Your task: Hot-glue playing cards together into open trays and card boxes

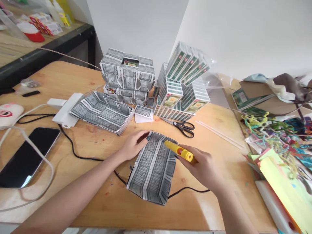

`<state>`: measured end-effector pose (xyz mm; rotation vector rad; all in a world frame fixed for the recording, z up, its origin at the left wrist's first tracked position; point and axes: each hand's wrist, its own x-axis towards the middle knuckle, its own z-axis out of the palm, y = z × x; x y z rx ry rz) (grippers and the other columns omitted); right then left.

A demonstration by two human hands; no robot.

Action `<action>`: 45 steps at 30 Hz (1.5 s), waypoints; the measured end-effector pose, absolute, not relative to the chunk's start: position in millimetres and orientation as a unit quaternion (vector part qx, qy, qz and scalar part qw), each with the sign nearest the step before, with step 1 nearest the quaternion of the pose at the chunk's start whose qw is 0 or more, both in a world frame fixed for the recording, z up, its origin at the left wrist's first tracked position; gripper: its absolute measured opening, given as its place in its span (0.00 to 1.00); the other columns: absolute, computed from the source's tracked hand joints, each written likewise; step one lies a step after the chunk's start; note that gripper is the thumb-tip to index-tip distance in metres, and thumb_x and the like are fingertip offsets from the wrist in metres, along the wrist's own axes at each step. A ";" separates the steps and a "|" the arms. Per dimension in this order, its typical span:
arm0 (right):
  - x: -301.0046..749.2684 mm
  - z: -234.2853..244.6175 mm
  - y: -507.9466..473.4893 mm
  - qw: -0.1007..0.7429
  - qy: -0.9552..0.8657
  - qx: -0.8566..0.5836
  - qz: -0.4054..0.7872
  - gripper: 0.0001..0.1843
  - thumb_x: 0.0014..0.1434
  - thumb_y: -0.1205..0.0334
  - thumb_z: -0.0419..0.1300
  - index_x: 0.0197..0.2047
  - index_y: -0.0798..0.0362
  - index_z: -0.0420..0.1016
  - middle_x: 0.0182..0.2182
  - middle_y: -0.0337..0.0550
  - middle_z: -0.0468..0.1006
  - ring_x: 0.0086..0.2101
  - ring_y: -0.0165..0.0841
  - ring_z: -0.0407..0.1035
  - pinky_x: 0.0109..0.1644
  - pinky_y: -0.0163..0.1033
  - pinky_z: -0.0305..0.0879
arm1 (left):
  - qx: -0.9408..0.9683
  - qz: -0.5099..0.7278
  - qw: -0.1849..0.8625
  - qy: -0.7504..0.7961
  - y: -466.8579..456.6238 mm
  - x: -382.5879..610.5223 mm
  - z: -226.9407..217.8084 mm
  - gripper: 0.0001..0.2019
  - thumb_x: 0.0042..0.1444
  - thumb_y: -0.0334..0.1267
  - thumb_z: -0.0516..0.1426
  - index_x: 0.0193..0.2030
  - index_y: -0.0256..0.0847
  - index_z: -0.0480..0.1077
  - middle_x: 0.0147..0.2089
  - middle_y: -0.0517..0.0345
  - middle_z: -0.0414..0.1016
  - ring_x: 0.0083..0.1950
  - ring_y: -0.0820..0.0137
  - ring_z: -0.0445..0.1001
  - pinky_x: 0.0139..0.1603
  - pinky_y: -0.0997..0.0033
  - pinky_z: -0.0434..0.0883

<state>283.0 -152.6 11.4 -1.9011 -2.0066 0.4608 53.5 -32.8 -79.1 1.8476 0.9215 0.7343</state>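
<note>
A shallow open box made of grey-patterned playing cards (152, 165) lies on the table in front of me. My left hand (134, 144) grips its far left edge, thumb over the rim. In my right hand (203, 165) is a yellow glue gun (179, 150), its front end over the far right part of the box. The nozzle tip is hard to make out. Beyond my left hand sits a larger card tray (104, 112). A small stack of cards (143, 111) rests on white paper beside it. Black-handled scissors (184, 127) lie past the glue gun.
Card-built boxes (128, 73) are stacked at the back, beside piled green card packs (172, 92). A phone (29, 156), white cable and power strip (68, 110) lie left. A black cord (87, 158) runs under the box. Pipe cleaners (265, 130) and coloured paper (280, 175) crowd the right.
</note>
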 end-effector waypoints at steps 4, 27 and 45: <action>281.5 8.4 -144.3 0.125 -0.774 -0.612 0.107 0.16 0.57 0.69 0.51 0.48 0.51 0.70 0.44 0.48 0.75 0.34 0.34 0.73 0.36 0.37 0.69 | 0.749 0.300 0.460 0.372 -32.8 53.4 -78.9 0.17 0.56 0.36 0.51 0.52 0.40 0.68 0.52 0.50 0.74 0.52 0.62 0.72 0.54 0.59 0.68; 273.9 1.8 -130.7 0.015 -0.810 -0.587 0.015 0.20 0.52 0.74 0.50 0.47 0.51 0.71 0.37 0.45 0.71 0.29 0.31 0.67 0.33 0.36 0.63 | 0.750 0.299 0.459 0.371 -32.6 53.0 -78.9 0.17 0.57 0.37 0.51 0.53 0.40 0.68 0.53 0.50 0.73 0.53 0.62 0.71 0.55 0.59 0.67; 262.2 1.8 -128.3 -0.025 -0.780 -0.624 0.029 0.19 0.54 0.71 0.53 0.49 0.51 0.69 0.40 0.43 0.71 0.29 0.29 0.67 0.30 0.34 0.61 | 0.743 0.295 0.468 0.376 -32.3 53.1 -81.7 0.18 0.56 0.38 0.52 0.52 0.37 0.68 0.53 0.49 0.73 0.52 0.62 0.72 0.54 0.61 0.68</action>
